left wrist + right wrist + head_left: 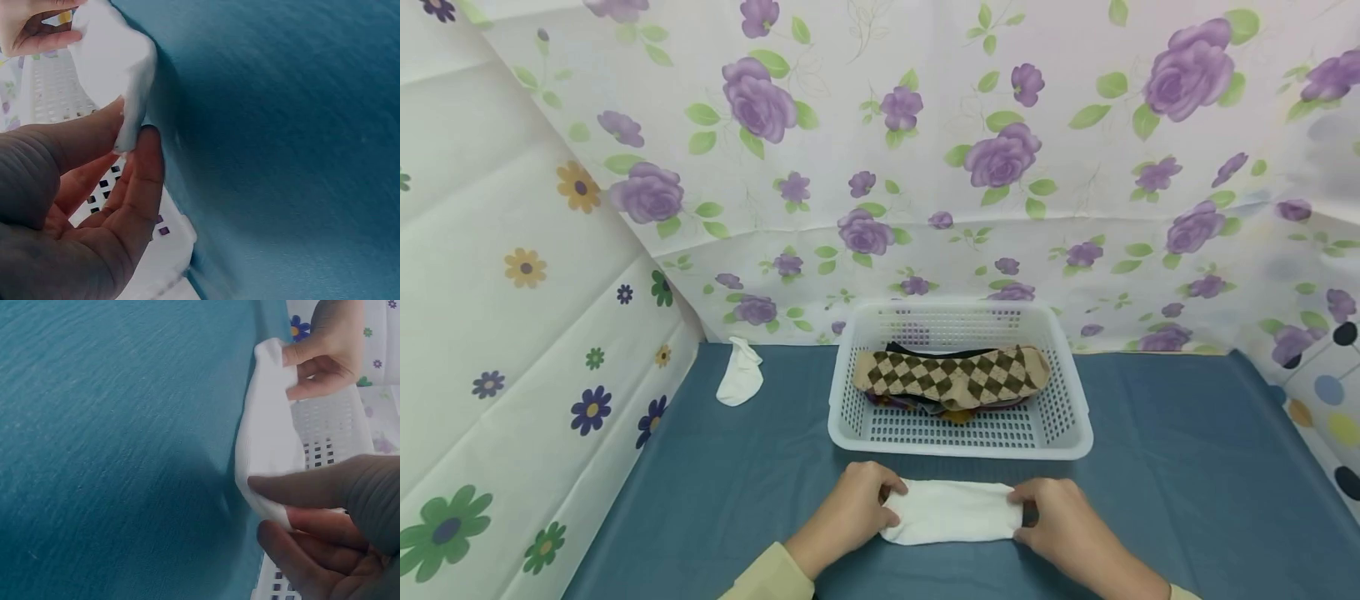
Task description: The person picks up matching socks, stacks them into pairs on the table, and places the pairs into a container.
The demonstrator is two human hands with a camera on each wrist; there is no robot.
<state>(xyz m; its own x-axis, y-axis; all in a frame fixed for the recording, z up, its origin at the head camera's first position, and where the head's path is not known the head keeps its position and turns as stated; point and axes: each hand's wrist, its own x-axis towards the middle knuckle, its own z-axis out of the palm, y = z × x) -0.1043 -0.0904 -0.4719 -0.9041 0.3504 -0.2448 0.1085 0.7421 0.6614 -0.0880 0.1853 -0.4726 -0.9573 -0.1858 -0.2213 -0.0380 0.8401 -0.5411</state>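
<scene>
A white sock (953, 512) is stretched flat and level between my two hands, in front of the basket. My left hand (853, 512) pinches its left end between thumb and fingers; the left wrist view shows the thumb pressed on the white cloth (112, 56). At the right end, my right hand (1063, 525) pinches the sock with thumb and fingers, as the right wrist view shows on the sock's edge (269, 437). A second white sock (741, 375) lies by itself at the back left of the table.
Behind the hands stands a white perforated plastic basket (961, 452). Inside it lie folded socks, the top one brown and beige with a diamond pattern (951, 377). A blue cloth (1172, 467) covers the table; flowered sheets (820, 183) hang at the back and sides.
</scene>
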